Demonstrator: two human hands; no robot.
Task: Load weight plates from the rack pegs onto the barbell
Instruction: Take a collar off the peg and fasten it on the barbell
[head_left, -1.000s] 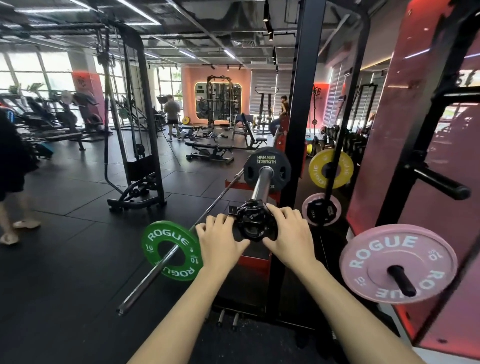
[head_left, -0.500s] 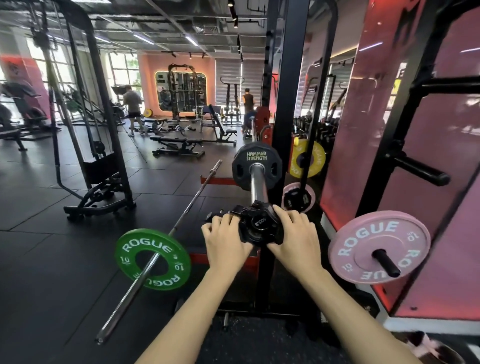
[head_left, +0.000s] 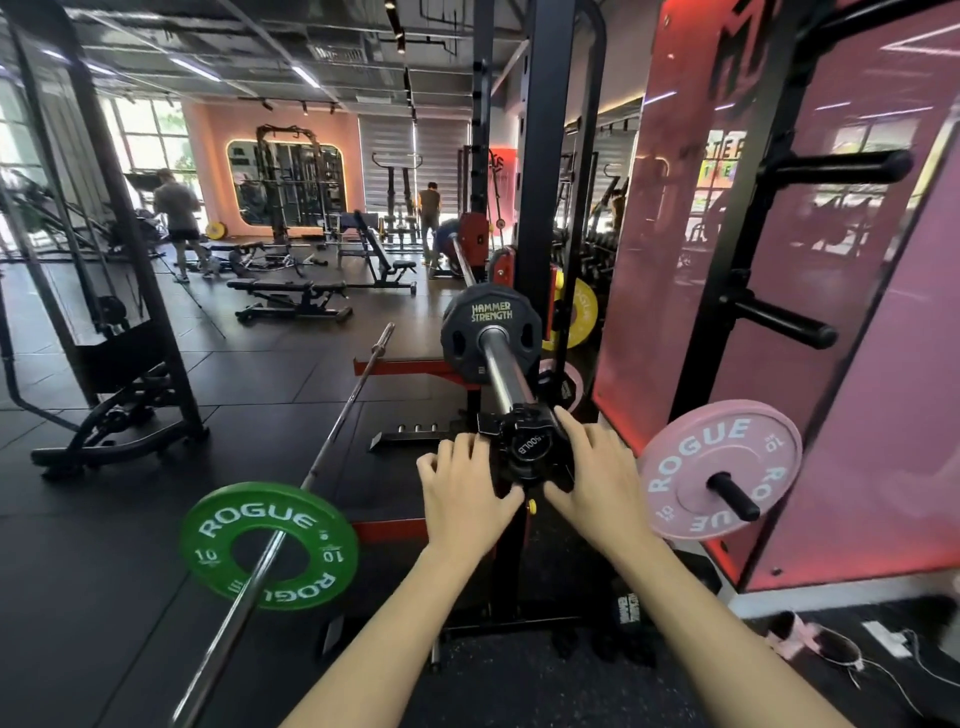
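Hands frame a black collar (head_left: 524, 447) at the near end of the barbell sleeve (head_left: 501, 371): left hand (head_left: 465, 491) and right hand (head_left: 595, 480) curl around its sides. Farther up the sleeve sits a black Hammer Strength plate (head_left: 485, 332). Right of the collar, a pink Rogue plate (head_left: 719, 475) hangs on a rack peg (head_left: 735, 493).

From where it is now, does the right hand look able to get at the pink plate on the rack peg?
Probably yes. The right hand rests on the collar at the bar's end, and the pink plate hangs just beside it with nothing between them.
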